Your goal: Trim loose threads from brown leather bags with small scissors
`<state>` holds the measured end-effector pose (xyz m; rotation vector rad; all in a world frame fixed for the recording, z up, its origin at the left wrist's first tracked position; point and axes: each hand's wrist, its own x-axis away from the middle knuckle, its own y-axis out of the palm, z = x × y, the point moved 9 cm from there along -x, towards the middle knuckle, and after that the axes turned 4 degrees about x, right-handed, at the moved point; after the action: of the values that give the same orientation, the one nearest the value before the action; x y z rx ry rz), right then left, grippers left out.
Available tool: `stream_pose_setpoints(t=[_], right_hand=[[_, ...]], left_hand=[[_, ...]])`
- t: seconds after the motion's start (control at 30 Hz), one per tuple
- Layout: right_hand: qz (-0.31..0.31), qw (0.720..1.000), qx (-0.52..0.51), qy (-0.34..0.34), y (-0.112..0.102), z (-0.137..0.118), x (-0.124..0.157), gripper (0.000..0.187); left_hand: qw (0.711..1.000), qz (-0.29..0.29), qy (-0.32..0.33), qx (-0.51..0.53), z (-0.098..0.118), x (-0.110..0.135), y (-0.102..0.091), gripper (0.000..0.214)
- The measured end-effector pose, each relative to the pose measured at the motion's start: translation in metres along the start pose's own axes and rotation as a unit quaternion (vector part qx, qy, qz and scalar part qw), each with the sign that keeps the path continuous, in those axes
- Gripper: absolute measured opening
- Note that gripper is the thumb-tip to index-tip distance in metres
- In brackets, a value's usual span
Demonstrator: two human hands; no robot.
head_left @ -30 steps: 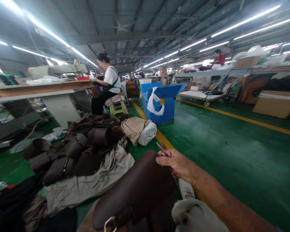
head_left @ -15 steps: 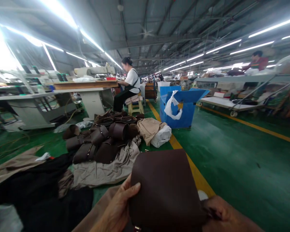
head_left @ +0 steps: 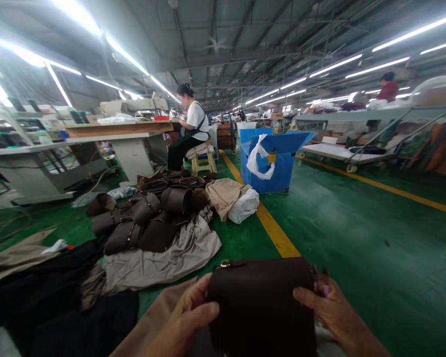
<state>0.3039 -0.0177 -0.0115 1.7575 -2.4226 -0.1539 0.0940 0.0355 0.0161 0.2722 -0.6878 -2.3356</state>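
A dark brown leather bag with a small metal ring at its top left corner is held low in front of me. My left hand grips its left edge, thumb laid over the front. My right hand grips the right edge and also pinches a small pink-handled tool against it. Both hands are closed on the bag. The bag's lower part runs out of view.
A heap of similar brown bags lies on beige cloth on the green floor. Beyond stand a blue bin, a seated worker at a long workbench, a yellow floor line, and a cart.
The bag has been turned and lowered; its ringed top edge now faces up. My left hand came up to its left edge and my right hand shifted to the right edge.
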Motion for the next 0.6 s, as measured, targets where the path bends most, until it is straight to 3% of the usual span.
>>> stream_pose_setpoints(t=[0.13,0.3,0.4,0.6], right_hand=[[-0.057,0.99,0.127,0.011,-0.002,0.012,0.007,0.027],[0.054,0.989,0.136,0.024,-0.014,0.009,0.017,0.023],[0.078,0.99,0.113,0.031,-0.013,0.01,0.018,0.019],[-0.005,0.972,0.232,-0.031,-0.011,0.004,0.009,0.018]], left_hand=[[0.996,0.08,-0.01,-0.022,-0.002,-0.001,-0.024,0.023],[0.991,0.128,0.002,-0.031,-0.003,0.0,-0.034,0.012],[0.989,0.139,-0.002,-0.056,-0.003,0.0,-0.036,0.012],[0.993,0.112,-0.014,0.028,-0.003,-0.001,-0.029,0.019]])
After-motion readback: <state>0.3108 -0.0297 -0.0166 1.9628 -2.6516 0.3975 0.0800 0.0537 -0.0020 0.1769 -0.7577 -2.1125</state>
